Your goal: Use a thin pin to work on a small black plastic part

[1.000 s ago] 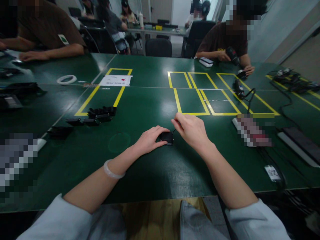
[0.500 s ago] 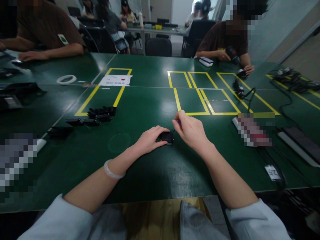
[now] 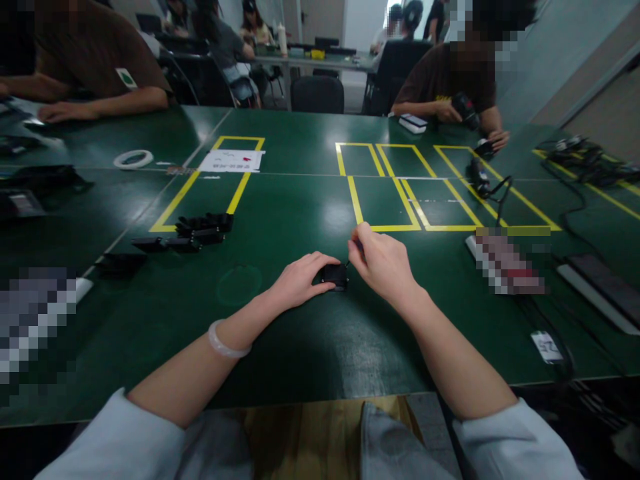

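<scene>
Head view, left grip: thumb and fingers of the left grip (image 3: 300, 282) are clamped on the near and far edges of a small black box-shaped part, apparently plastic (image 3: 335, 275).
Black part: it is held on the green smooth-topped table (image 3: 295, 360), just beyond the left fingertips, to the left of the right grip (image 3: 383, 258) and slightly nearer the body.
Right grip: fingers and thumb are brought together on a thin dark rod-shaped tool (image 3: 347, 264); its upper portion is mostly hidden by the hand.
Tool and part: the rod is slanted down and leftward from the right grip to the part's far right corner; whether contact is made there cannot be told.
Long axis: none can be made out on the part, as its left end is covered by the left grip.
Nearer hand: the left, by which the part is touched; the right is set just beside it.
Black box-shaped pieces (image 3: 183, 245): these are grouped left of the left grip and farther from the body, well apart.
</scene>
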The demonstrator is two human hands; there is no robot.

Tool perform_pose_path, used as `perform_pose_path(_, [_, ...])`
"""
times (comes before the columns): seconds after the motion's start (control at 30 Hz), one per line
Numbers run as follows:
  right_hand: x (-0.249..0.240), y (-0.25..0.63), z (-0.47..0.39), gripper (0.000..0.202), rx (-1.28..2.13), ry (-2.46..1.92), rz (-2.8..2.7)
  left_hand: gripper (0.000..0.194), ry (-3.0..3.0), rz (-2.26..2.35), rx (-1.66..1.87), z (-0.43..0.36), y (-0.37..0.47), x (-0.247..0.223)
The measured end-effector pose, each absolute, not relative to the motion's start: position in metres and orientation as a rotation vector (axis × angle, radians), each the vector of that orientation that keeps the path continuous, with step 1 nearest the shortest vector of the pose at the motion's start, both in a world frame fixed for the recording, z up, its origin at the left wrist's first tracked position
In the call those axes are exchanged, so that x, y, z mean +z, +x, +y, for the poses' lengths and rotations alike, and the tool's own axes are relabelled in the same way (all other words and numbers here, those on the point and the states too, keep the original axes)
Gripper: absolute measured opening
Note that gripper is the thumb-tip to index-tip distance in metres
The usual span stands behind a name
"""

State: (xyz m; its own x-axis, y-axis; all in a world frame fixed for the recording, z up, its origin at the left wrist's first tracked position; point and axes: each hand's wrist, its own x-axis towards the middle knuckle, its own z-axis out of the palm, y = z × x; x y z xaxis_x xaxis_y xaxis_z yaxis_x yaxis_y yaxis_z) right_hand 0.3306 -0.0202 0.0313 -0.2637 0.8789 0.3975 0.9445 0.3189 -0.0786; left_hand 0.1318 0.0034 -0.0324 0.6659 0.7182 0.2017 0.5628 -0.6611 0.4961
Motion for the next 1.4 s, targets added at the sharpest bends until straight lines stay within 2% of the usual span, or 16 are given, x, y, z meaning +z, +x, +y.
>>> perform_pose_path(0.13, [0.032, 0.329, -0.020, 0.037, -0.335, -1.662, -2.218, 0.038, 2.484, 1.005, 0.536, 0.003, 0.132, -0.032])
perform_pose_path(0.43, [0.033, 0.327, -0.024, 0.016, -0.354, -1.561, -2.265, 0.038, 2.486, 1.013, 0.537, 0.004, 0.131, -0.034])
perform_pose_path(0.63, [0.030, 0.326, -0.024, 0.034, -0.425, -1.501, -2.263, 0.037, 2.491, 1.002, 0.548, 0.004, 0.132, -0.034])
perform_pose_path(0.9, [0.020, 0.329, -0.018, 0.022, -0.382, -1.533, -2.147, 0.038, 2.483, 1.007, 0.548, 0.004, 0.132, -0.032])
perform_pose_path(1.13, [0.022, 0.328, -0.018, 0.032, -0.433, -1.501, -2.207, 0.038, 2.478, 0.995, 0.549, 0.005, 0.131, -0.033])
perform_pose_path(1.4, [0.022, 0.331, -0.018, 0.025, -0.503, -1.498, -2.191, 0.038, 2.475, 1.004, 0.546, 0.004, 0.131, -0.033])
